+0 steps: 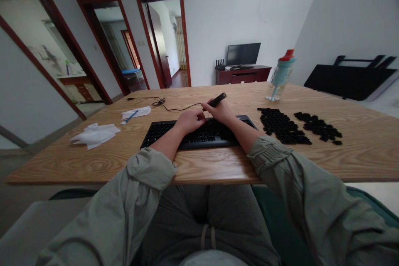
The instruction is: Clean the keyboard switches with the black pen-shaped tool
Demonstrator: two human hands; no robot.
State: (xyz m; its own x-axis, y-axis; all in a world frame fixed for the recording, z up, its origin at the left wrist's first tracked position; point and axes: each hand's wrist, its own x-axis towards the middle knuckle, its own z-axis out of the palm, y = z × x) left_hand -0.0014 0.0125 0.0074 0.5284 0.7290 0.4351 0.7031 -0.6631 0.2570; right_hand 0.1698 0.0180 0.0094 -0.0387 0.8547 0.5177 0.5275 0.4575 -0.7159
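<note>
Black keyboard lies flat on the wooden desk, centred in front of you, long edge parallel to the near desk edge. Its cable runs off the back-left, coiled loosely on the desk.

Your left hand sits over the kbd's upper middle, fingers curled in and pinched toward the right hand; whether it grips anything small I cannot tell. Your right hand is just beside it, touching or nearly so, clenched round a slim black tool that sticks up and away at a tilt, its far end above the kbd's back edge. Both forearms cross the near edge of the kbd; sleeves pushed up to approx. mid-forearm.

Right of the kbd: two separate heaps of loose black keycaps, larger heap near the kbd's right end, smaller heap further right, a gap between them.

Behind the heaps, a pale blue bottle w/ red cap stands upright.

Left side: crumpled white tissue near the desk's left edge; a second tissue further back w/ a blue pen-like item lying on it.
</note>
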